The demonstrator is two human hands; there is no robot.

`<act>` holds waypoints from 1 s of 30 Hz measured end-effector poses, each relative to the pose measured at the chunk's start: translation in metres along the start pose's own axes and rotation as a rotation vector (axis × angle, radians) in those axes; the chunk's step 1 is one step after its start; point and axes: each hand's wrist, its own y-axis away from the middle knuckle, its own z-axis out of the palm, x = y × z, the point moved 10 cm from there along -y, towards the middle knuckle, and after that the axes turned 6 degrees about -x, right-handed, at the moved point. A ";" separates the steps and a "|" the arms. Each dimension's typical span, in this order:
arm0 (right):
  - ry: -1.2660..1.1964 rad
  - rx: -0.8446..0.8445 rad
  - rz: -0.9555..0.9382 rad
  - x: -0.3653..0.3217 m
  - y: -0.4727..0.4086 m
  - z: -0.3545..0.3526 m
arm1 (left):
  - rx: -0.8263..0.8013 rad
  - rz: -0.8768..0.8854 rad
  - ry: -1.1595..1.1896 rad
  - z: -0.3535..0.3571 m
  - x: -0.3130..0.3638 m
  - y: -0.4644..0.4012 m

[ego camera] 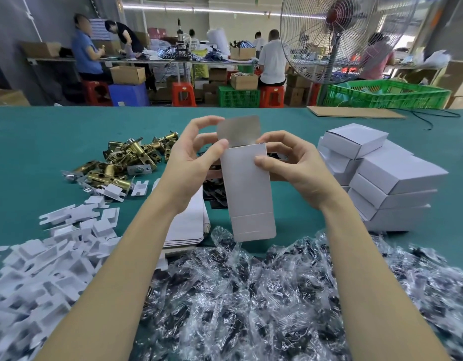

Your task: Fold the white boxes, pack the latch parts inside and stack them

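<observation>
Hands grip one white box (247, 188) above the table's (42, 136) middle: left hand (191, 165) pinches its upper left edge, right hand (290, 165) its right edge, top flap raised. Box contents not visible. Brass latch parts (126, 160) lie left; stacked boxes (381, 175) right. Black pieces behind the box are partly hidden. Bagged items (251, 295) along the near edge blur.

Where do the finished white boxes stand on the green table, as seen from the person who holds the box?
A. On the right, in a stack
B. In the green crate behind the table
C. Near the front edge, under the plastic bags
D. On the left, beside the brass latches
A: the stack of closed white boxes stands right of the right hand, while the brass latches lie on the left.
</observation>
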 end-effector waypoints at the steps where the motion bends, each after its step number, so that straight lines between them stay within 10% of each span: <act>1: 0.003 -0.001 0.003 0.001 0.000 0.000 | -0.008 -0.002 0.006 0.001 0.001 0.001; 30: 0.092 0.070 0.076 -0.006 0.005 -0.001 | 0.043 -0.167 0.016 -0.002 -0.019 0.002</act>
